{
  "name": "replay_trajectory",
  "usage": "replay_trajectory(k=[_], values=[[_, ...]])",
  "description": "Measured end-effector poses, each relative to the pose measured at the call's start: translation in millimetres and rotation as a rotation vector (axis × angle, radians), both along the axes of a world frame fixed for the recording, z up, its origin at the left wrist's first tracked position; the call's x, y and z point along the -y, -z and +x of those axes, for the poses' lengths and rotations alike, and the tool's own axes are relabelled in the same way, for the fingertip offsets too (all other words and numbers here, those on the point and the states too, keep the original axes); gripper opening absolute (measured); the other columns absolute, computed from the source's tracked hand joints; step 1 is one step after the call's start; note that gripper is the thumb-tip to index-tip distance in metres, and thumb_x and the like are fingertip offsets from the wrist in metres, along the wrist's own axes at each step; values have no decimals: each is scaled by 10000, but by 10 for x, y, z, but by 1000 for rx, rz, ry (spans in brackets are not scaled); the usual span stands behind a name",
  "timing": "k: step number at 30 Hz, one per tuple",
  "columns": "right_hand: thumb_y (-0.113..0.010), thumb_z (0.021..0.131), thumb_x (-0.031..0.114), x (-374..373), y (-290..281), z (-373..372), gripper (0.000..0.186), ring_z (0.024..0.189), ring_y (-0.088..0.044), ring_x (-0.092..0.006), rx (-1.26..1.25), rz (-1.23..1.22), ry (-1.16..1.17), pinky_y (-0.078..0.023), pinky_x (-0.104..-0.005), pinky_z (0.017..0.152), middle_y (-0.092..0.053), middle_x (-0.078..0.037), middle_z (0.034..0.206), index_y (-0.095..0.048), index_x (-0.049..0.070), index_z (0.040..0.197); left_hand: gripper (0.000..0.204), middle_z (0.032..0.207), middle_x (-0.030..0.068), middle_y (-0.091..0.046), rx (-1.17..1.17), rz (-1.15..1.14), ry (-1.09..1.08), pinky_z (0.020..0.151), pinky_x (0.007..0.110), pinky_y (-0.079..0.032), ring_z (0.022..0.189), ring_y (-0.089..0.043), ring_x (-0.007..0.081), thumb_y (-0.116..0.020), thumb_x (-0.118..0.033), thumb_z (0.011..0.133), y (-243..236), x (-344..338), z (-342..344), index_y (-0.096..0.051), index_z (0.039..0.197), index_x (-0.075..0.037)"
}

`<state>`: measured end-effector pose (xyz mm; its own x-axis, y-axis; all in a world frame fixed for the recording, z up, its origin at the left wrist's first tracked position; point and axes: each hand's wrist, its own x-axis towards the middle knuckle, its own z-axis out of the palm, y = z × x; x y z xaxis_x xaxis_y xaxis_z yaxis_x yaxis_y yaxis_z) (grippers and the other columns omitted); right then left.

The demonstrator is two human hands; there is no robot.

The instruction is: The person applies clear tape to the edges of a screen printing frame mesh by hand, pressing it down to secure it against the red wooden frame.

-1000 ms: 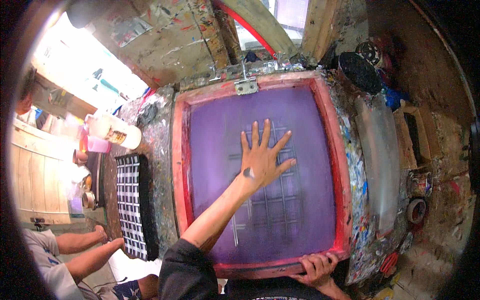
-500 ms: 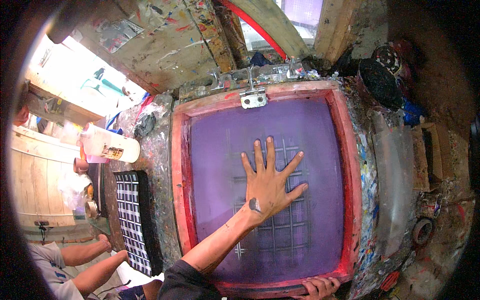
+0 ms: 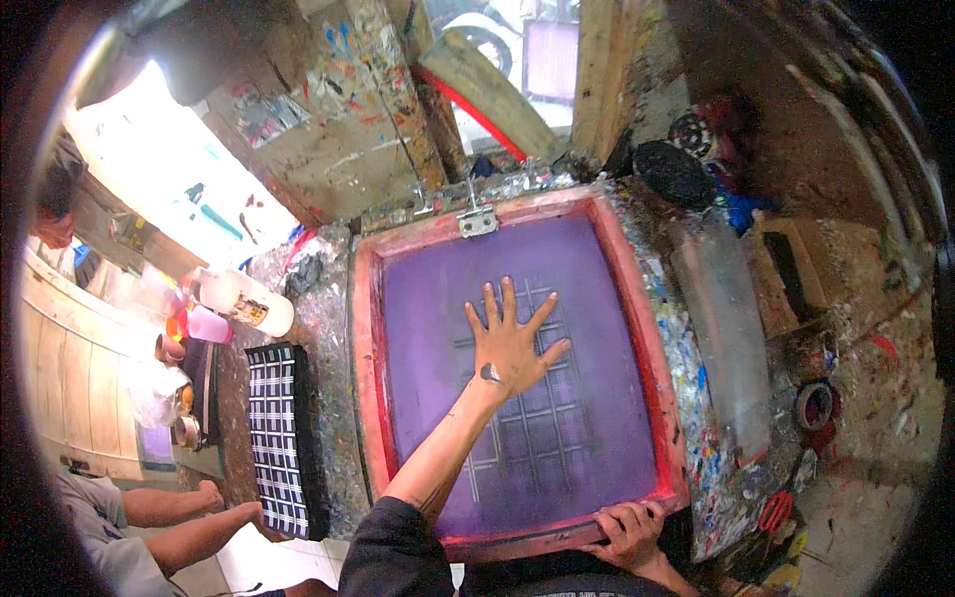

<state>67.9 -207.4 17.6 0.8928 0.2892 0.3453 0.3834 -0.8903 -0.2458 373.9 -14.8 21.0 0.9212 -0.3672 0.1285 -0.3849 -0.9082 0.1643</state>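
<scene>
My left hand (image 3: 509, 348) lies open, fingers spread, on the purple mesh (image 3: 418, 318) of a screen in a red-stained frame (image 3: 665, 418), over a dark grid pattern that shows through. The fingers of my right hand (image 3: 625, 532) are curled over the frame's near edge at the right. A metal hinge clamp (image 3: 478, 221) is fixed to the far side of the frame. A black-and-white checked pad (image 3: 279, 438) lies left of the screen on the paint-spattered bench (image 3: 333, 298).
Jugs (image 3: 244, 298) and cups stand at the left. Another person's bare legs (image 3: 179, 517) show at lower left. At right are a clear plastic strip (image 3: 716, 348), a cardboard box (image 3: 791, 279), a tape roll (image 3: 814, 406), dark containers (image 3: 671, 169) and red-handled scissors (image 3: 776, 512).
The camera's view has shifted, so more of the wall and window shows at the top and the screen looks smaller. Both my hands stay in about the same places on the screen.
</scene>
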Motion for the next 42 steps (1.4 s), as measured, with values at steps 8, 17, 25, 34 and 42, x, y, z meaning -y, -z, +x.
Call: replay_trajectory(k=[8, 17, 25, 34, 42], values=[[-695, 881, 400, -181, -267, -373, 564, 1347, -450, -346, -176, 137, 171, -268, -561, 1118, -500, -135, 1458, -581, 126, 1361, 722, 1631, 239, -149, 150, -30, 57, 1134, 724, -45, 1491, -81, 507, -479, -696, 899, 180, -28, -5, -349, 1536, -382], [-703, 903, 147, -68, -72, -1927, 121, 910, -650, -242, -199, 512, 337, -514, -380, 802, -653, -81, 940, -671, 34, 931, 609, 1664, 6, -195, 119, 323, -86, 1085, 766, -171, 1519, -183, 336, -374, -603, 1003, -65, -672, -63, -264, 1566, -401], [-667, 914, 148, 452, 482, -3592, 125, 840, -629, -327, -335, 305, 783, -506, -443, 792, -649, -120, 876, -662, 27, 881, 604, 1666, -11, -187, 131, 384, -92, 1100, 749, -163, 1522, -189, 306, -356, -589, 1014, -69, -784, -335, -243, 1574, -392], [-654, 905, 219, 2513, 589, -4718, 192, 852, -634, -366, -595, 18, 1364, -494, -474, 821, -653, -174, 864, -671, 29, 933, 679, 1633, 111, -269, -121, 247, -174, 1176, 649, -80, 1512, -202, 354, -535, -524, 947, -519, -888, -636, -365, 1550, -260], [-657, 902, 321, 3184, -33, -4145, 294, 865, -651, -370, -829, -160, 1227, -500, -456, 801, -667, -193, 891, -676, 42, 990, 802, 1636, 192, -193, -65, 0, 148, 1181, 642, -134, 1504, -145, 441, -555, -616, 913, -303, -761, -1557, -309, 1567, -222]])
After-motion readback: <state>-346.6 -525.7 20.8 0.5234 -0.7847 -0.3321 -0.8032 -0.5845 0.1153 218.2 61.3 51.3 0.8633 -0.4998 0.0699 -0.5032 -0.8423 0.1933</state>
